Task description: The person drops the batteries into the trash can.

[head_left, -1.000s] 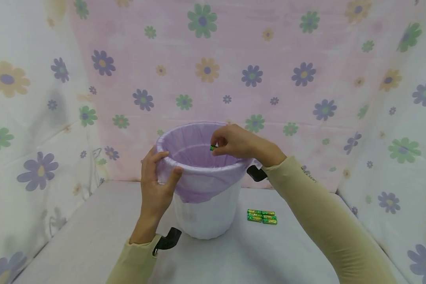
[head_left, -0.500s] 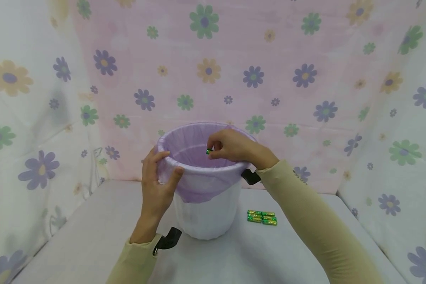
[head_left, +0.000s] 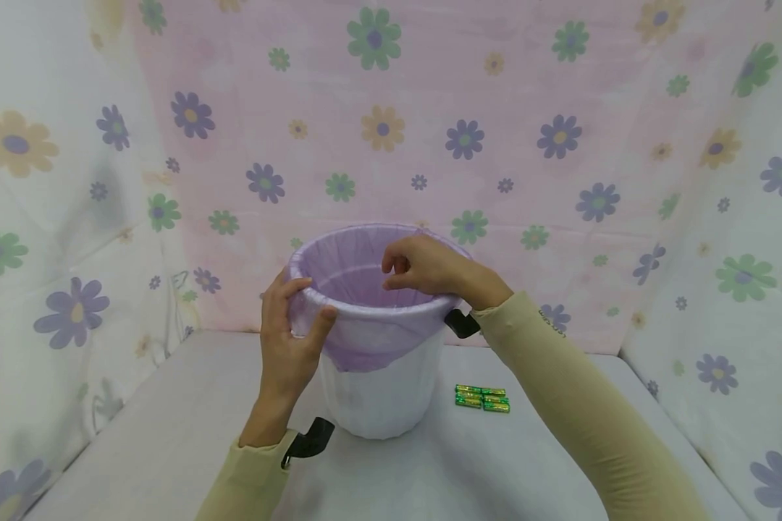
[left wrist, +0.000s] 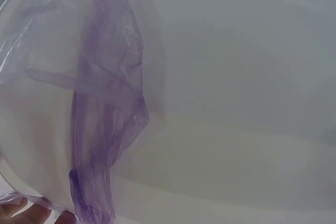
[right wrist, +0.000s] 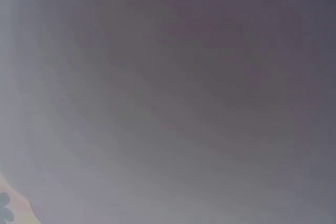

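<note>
The white bin (head_left: pixel 378 398) stands upright on the pale table (head_left: pixel 189 420), at the centre of the head view; the clock positions of parts around it take this bin as the dial, with 12 o'clock at the far side. Its wall is tapered, narrower at the base. A translucent purple liner (head_left: pixel 368 354) covers the inside and folds over the rim, hanging outside as a creased skirt with an uneven lower edge. The left hand (head_left: pixel 289 351) grips the lined rim at 9 o'clock, thumb pressed on the outside. The right hand (head_left: pixel 433 262) crosses the rim from 3 o'clock and is over the opening, with thumb and bent index finger slightly apart; its remaining fingers are largely hidden. The bottom of the bin is concealed by the near rim. Six green-and-gold batteries (head_left: pixel 469 396) lie in two columns of three near the base at 3 o'clock. Both arms wear beige sleeves (head_left: pixel 573 391); the lettering on the right one is illegible. A floral backdrop (head_left: pixel 391 181) rises at 12 o'clock. In the left wrist view, fingertips are cut off at 7 o'clock. The right wrist view is a blurred grey-purple surface.
</note>
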Tool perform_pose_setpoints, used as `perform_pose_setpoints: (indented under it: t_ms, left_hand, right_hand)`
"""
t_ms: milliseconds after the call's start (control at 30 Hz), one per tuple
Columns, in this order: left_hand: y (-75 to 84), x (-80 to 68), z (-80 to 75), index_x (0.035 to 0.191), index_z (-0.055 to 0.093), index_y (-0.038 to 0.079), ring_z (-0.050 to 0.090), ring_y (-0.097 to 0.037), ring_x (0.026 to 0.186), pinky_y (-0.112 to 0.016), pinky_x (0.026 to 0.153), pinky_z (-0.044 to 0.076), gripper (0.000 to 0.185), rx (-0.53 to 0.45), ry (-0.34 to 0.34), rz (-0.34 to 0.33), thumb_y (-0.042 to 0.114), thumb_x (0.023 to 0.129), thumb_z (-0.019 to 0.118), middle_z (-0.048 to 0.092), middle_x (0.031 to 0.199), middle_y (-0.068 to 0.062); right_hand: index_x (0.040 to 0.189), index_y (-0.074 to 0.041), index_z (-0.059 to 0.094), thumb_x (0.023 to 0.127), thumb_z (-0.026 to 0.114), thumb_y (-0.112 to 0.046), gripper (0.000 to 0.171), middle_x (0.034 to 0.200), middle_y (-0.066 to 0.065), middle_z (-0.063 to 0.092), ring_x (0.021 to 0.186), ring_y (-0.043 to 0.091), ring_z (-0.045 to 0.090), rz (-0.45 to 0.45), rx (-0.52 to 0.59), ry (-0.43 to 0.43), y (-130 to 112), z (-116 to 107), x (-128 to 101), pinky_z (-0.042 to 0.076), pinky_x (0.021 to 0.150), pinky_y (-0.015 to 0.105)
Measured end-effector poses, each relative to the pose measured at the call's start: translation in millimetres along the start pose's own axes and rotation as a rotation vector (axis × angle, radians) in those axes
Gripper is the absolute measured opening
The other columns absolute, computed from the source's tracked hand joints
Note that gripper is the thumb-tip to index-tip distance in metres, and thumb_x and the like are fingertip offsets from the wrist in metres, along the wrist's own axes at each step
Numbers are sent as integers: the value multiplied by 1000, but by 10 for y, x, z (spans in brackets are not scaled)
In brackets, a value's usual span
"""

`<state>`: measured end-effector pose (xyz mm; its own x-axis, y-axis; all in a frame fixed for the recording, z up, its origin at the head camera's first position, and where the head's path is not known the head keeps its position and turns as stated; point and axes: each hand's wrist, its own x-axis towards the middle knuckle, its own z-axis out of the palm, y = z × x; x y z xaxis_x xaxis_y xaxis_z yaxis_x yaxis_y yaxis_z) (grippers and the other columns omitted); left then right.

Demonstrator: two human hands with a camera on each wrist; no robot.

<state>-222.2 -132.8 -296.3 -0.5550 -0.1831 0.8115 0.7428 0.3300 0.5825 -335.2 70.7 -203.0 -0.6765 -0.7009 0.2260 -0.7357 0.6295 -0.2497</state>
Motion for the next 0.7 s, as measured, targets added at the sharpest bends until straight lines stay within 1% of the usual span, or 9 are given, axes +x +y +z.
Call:
perform_pose_setpoints:
  t_ms: [200, 400, 567, 700]
  left_hand:
    - [3, -4, 2, 121, 50, -5, 36, -33, 128, -63, 99, 33, 44, 1, -4, -12, 9, 84, 70, 35, 142, -27]
    - [7, -5, 10, 121, 50, -4, 35, -33, 129, -62, 100, 33, 44, 2, -5, -21, 9, 84, 70, 34, 143, -27]
    - [11, 0, 7, 121, 50, -4, 36, -33, 128, -63, 100, 33, 44, 2, -1, -6, 10, 85, 70, 35, 142, -26]
    - [7, 0, 2, 121, 50, -4, 36, -33, 128, -62, 100, 33, 44, -2, 1, -4, 8, 84, 70, 36, 142, -26]
  right_hand:
    - [101, -5, 67, 84, 74, -23, 25, 77, -1, 60, 74, 15, 54, 0, 0, -3, 14, 4, -1, 45, 70, 30]
    - [98, -8, 67, 85, 74, -23, 21, 77, 0, 60, 75, 15, 54, -10, 11, 24, 22, -62, -54, 46, 72, 30]
    - [97, -8, 67, 85, 73, -20, 17, 77, 1, 58, 76, 17, 52, -14, 48, 62, 14, -191, -181, 45, 71, 31]
    - [97, -8, 67, 86, 72, -19, 17, 77, 1, 58, 74, 16, 52, -35, 37, 88, 37, -271, -332, 46, 69, 31]
